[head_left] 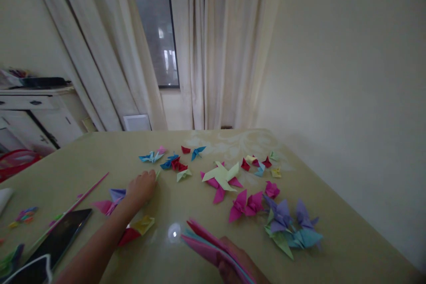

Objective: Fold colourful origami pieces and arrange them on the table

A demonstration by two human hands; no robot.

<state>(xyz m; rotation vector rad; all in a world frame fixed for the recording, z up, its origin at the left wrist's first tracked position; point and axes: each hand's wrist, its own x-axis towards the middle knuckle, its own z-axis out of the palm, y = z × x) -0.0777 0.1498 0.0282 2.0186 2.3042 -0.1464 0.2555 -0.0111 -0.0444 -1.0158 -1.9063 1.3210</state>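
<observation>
Nearer the wearer than the green pinwheel [220, 176], the right hand [243, 258] gripped paper sheets [207, 243], probably to keep them (pink and blue) together. Left of it, the left hand's [141, 188] curled fingers met a pale green piece [158, 175]; whether pinched, I couldn't tell.

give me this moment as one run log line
left hand: at pale green paper, grip unclear | right hand: holding pink and blue paper | table: colourful folded paper shapes
</observation>
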